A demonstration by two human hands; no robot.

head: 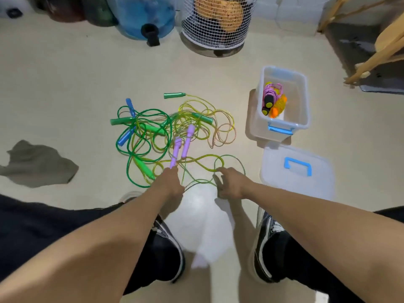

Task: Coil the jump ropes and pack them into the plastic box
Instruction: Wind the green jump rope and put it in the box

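A tangle of jump ropes (166, 132) lies on the floor, with green, yellow and brownish cords and green, blue and purple handles. My left hand (169, 182) grips the two purple handles (182, 145) at their lower ends, and they point away from me. My right hand (229, 182) reaches down with curled fingers onto a thin green-yellow cord (209, 169); whether it pinches the cord I cannot tell. The clear plastic box (303, 101) stands open to the right, holding coiled ropes (273, 99) with pink cord, black and orange handles.
The box's lid (299, 171) with a blue handle lies flat near my right hand. A grey cloth (37, 165) lies at the left. A wire basket (215, 25) and a blue water jug (144, 16) stand at the back. My shoes (269, 243) are below.
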